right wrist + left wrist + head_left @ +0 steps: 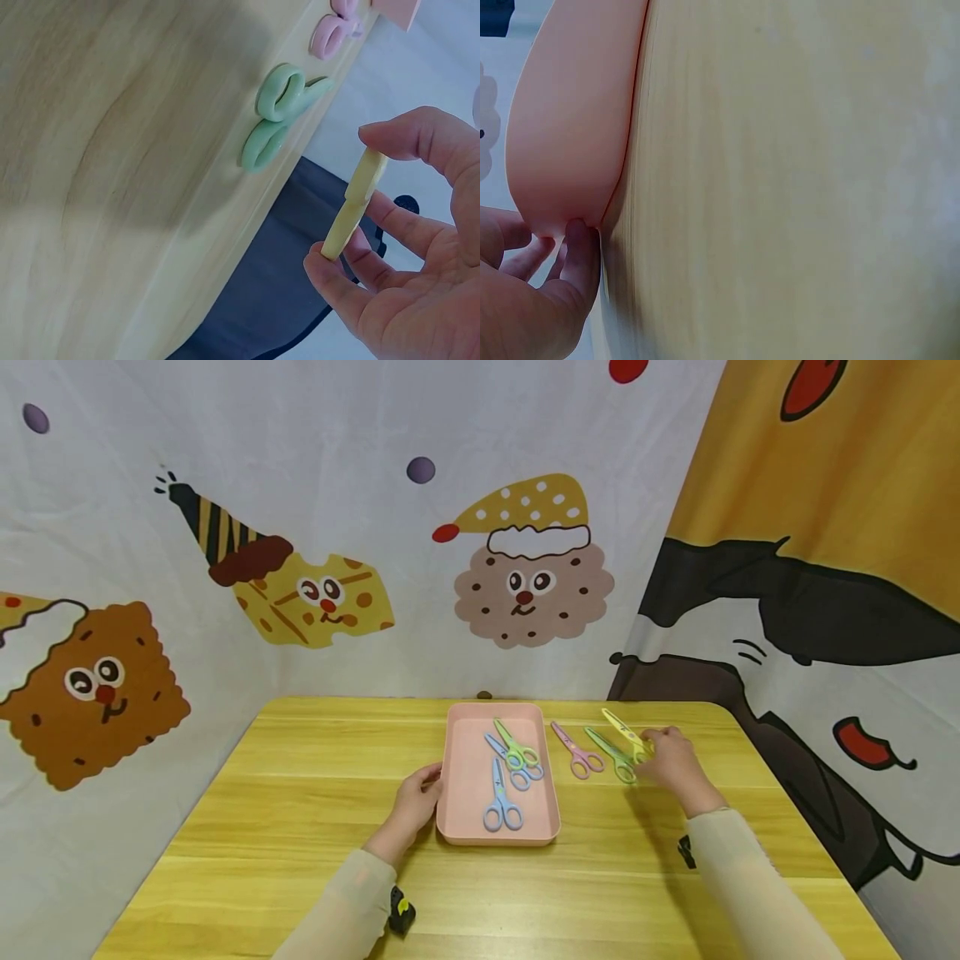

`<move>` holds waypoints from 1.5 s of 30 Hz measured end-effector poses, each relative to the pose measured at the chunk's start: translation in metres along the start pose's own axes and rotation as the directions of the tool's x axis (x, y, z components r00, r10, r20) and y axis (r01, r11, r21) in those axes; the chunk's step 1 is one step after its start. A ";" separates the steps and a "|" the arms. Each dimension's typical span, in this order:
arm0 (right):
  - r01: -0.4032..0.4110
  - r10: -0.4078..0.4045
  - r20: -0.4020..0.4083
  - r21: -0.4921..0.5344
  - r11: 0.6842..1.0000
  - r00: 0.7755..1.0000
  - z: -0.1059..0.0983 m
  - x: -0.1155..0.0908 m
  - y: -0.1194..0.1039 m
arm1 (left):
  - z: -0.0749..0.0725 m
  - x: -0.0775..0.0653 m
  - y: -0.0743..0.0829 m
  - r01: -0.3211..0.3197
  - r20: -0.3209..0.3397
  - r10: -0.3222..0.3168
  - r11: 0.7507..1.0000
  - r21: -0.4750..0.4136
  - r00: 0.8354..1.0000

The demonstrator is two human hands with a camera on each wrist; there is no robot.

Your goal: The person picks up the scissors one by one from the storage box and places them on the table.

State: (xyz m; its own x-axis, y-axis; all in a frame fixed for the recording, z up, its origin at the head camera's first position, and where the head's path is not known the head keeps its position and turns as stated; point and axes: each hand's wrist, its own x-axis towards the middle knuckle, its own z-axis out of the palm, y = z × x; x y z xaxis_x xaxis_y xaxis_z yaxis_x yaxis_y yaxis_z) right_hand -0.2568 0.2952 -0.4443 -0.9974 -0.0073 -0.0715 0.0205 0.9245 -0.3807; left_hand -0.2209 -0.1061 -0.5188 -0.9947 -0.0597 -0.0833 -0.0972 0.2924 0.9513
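My right hand (671,764) pinches yellow scissors (358,199) by the handle loops, thumb on one edge and a fingertip on the other. In the right wrist view they are raised off the wooden table. Beside them lie green scissors (613,756) and pink scissors (577,750). My left hand (415,797) holds the left side of a pink tray (465,827), its bent fingers and thumb at the outer wall (577,112). Inside the tray are light green scissors (515,745) partly over blue scissors (517,770), with another blue pair (500,802) nearer me.
The wooden table (300,802) reaches back to a white cloth backdrop (330,410) printed with cartoon snacks. Its right side faces an orange, black and white printed cloth (825,527). A small black device (401,912) is worn at the left wrist.
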 end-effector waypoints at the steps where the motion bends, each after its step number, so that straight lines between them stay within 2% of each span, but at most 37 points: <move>1: -0.003 0.003 0.002 0.003 1.000 1.000 0.000 0.000 0.001 | 0.000 0.000 0.000 0.002 0.000 -0.002 1.000 0.001 1.000; 15: -0.026 0.026 -0.001 0.005 1.000 1.000 -0.002 -0.001 0.013 | 0.000 0.001 -0.001 0.014 -0.006 -0.014 1.000 0.002 1.000; 31: -0.048 0.048 0.031 0.001 0.999 0.998 -0.004 -0.001 0.036 | 0.000 0.001 -0.001 0.019 -0.001 -0.019 1.000 0.006 1.000; 45: -0.076 0.075 0.054 0.007 0.997 0.996 -0.010 -0.004 0.048 | 0.001 0.001 0.000 0.026 0.000 -0.026 1.000 0.007 1.000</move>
State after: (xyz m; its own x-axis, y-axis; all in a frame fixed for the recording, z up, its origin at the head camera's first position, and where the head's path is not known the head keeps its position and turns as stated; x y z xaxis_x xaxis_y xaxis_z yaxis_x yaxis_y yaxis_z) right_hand -0.2526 0.3435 -0.4531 -0.9879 0.0419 -0.1493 0.0965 0.9198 -0.3803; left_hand -0.2223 -0.1057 -0.5190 -0.9919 -0.0673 -0.1075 -0.1227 0.2973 0.9469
